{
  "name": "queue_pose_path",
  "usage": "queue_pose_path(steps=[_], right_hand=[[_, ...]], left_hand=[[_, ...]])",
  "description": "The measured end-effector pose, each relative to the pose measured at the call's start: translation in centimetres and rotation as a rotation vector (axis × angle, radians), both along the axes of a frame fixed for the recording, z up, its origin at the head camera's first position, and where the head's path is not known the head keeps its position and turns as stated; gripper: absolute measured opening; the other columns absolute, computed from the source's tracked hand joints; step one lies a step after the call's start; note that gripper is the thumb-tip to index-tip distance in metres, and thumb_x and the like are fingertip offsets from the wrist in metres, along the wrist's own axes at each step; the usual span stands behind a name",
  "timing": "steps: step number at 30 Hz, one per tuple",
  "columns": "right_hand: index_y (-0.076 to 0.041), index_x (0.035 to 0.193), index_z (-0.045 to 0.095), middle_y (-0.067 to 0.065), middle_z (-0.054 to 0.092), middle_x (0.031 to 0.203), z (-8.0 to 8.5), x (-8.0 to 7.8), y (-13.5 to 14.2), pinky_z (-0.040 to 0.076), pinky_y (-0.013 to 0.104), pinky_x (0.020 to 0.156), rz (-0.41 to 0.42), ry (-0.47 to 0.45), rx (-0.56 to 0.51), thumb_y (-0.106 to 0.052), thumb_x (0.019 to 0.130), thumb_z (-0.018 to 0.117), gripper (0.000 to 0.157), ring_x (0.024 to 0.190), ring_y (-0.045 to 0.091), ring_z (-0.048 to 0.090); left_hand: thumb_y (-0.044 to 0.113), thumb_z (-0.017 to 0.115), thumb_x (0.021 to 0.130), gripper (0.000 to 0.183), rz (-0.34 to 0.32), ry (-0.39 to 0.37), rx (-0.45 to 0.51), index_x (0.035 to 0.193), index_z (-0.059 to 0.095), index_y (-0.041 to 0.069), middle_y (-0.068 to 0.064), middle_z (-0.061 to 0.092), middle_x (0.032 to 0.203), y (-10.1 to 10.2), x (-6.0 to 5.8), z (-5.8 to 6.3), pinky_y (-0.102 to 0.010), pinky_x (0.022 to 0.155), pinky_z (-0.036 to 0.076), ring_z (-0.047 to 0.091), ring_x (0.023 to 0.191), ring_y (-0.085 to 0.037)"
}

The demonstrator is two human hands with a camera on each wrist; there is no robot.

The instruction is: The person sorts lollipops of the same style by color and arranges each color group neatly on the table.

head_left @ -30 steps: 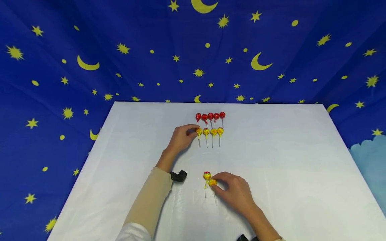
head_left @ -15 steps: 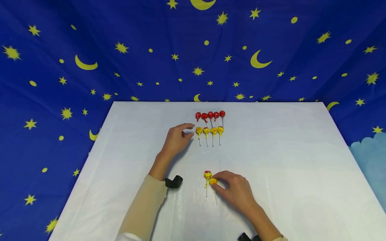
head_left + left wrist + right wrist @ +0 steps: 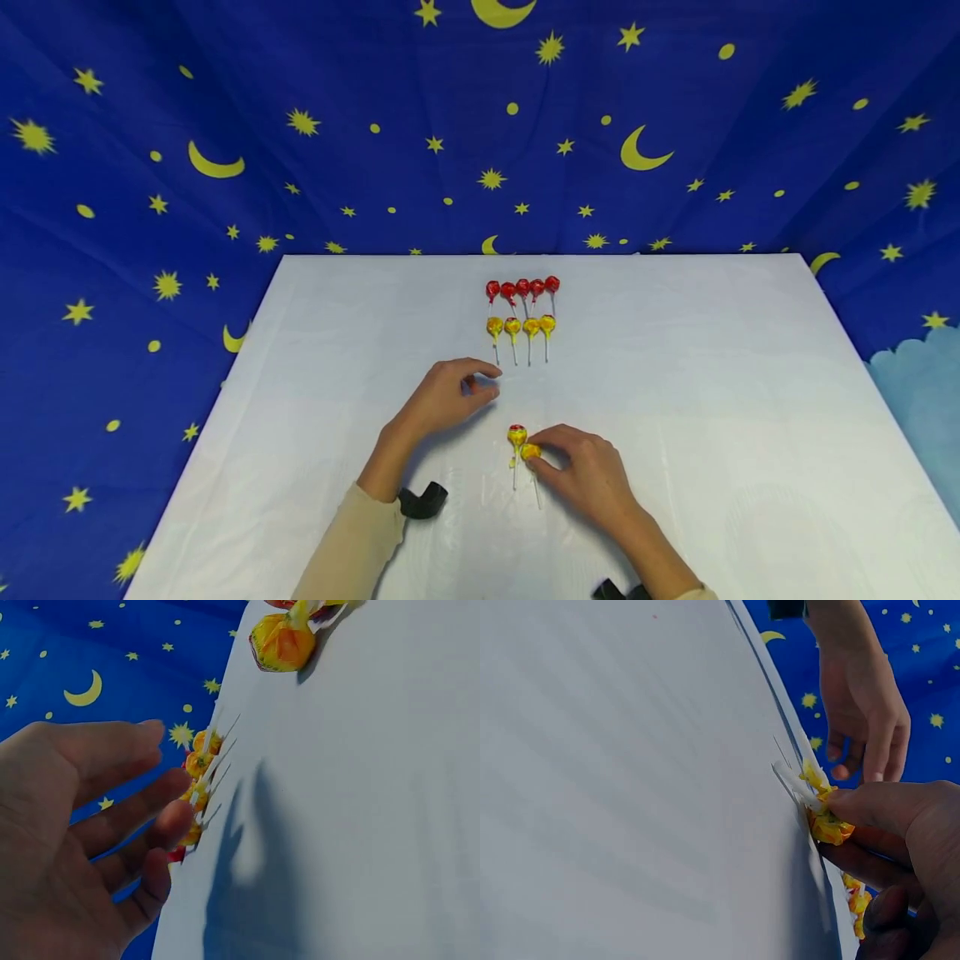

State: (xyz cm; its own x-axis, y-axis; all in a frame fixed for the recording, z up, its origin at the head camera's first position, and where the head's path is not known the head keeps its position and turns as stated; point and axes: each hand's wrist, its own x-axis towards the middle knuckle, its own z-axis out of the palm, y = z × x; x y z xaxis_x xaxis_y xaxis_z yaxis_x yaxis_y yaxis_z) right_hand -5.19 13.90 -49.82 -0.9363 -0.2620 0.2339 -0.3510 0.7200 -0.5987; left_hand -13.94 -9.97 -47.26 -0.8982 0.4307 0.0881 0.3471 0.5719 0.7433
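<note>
My right hand (image 3: 588, 477) pinches the yellow head of a lollipop (image 3: 531, 451) between thumb and fingertips, low over the table, its stick pointing toward me. Just left of it lies another yellow lollipop (image 3: 517, 435) with a red-topped head. My left hand (image 3: 444, 398) hovers between that pair and the back rows, thumb and fingers apart. Nothing is in its grasp, as the left wrist view (image 3: 90, 825) also shows. Beyond it runs a row of several yellow lollipops (image 3: 512, 326), sticks toward me. Several red lollipops (image 3: 523, 287) lie in a row behind those.
Everything lies on a white-covered table (image 3: 712, 375). A blue cloth (image 3: 345, 75) with yellow moons and stars hangs behind it and along the sides. Black wrist mounts (image 3: 423, 501) stick out from both forearms.
My left hand has let go of the leftmost yellow lollipop in the row, drawn back left, then come down toward me. The right hand has stayed put, still pinching its lollipop.
</note>
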Motion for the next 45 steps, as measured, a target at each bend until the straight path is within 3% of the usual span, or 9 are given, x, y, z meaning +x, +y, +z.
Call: queue_pose_path(steps=[6, 14, 21, 29, 37, 45], right_hand=[[-0.026, 0.090, 0.074, -0.021, 0.064, 0.092, -0.2, 0.0, 0.0, 0.051, 0.032, 0.074, 0.005, 0.015, -0.035, -0.027, 0.073, 0.085, 0.021, 0.087, 0.001, 0.062], [-0.024, 0.092, 0.075, -0.019, 0.065, 0.091, -0.2, 0.1, -0.1, 0.050, 0.032, 0.072, 0.006, 0.009, -0.036, -0.025, 0.074, 0.084, 0.021, 0.084, 0.002, 0.062], [-0.023, 0.092, 0.075, -0.018, 0.065, 0.091, -0.1, 0.2, -0.1, 0.050, 0.033, 0.072, 0.000, 0.004, -0.031, -0.025, 0.074, 0.084, 0.020, 0.084, 0.003, 0.063], [-0.022, 0.092, 0.075, -0.016, 0.066, 0.092, 0.1, 0.1, -0.1, 0.051, 0.033, 0.071, 0.006, 0.015, -0.040, -0.024, 0.075, 0.083, 0.019, 0.085, 0.005, 0.064], [-0.023, 0.092, 0.074, -0.016, 0.067, 0.091, 0.0, 0.2, -0.1, 0.051, 0.034, 0.072, 0.001, 0.020, -0.039, -0.024, 0.075, 0.084, 0.020, 0.084, 0.005, 0.064], [-0.022, 0.093, 0.074, -0.013, 0.067, 0.091, -0.1, 0.4, -0.2, 0.051, 0.033, 0.069, -0.005, 0.041, -0.029, -0.024, 0.075, 0.083, 0.020, 0.082, 0.007, 0.065]], left_hand=[[0.025, 0.071, 0.089, 0.027, -0.069, -0.048, 0.005, 0.113, 0.071, 0.013, 0.005, 0.067, 0.097, 0.2, 1.5, 0.2, -0.029, 0.068, 0.047, 0.057, 0.074, -0.008], [0.027, 0.072, 0.087, 0.031, -0.156, -0.102, -0.007, 0.116, 0.070, 0.017, 0.007, 0.067, 0.103, 0.8, 3.1, -0.5, -0.027, 0.070, 0.046, 0.057, 0.075, -0.006], [0.026, 0.074, 0.086, 0.029, -0.141, -0.103, -0.015, 0.114, 0.071, 0.019, 0.011, 0.067, 0.102, 1.3, 3.8, -1.2, -0.025, 0.071, 0.046, 0.059, 0.078, -0.009], [0.026, 0.075, 0.084, 0.024, -0.114, -0.053, -0.035, 0.108, 0.073, 0.022, 0.011, 0.067, 0.095, 1.6, 4.0, -1.8, -0.023, 0.066, 0.044, 0.057, 0.073, -0.007], [0.030, 0.075, 0.084, 0.025, -0.150, -0.002, -0.113, 0.108, 0.073, 0.024, 0.015, 0.064, 0.092, 2.2, 3.6, -1.7, -0.022, 0.066, 0.043, 0.055, 0.073, -0.006], [0.029, 0.077, 0.082, 0.021, -0.119, -0.030, -0.079, 0.101, 0.073, 0.023, 0.015, 0.063, 0.090, 2.1, 3.7, -2.1, -0.022, 0.066, 0.043, 0.055, 0.072, -0.006]])
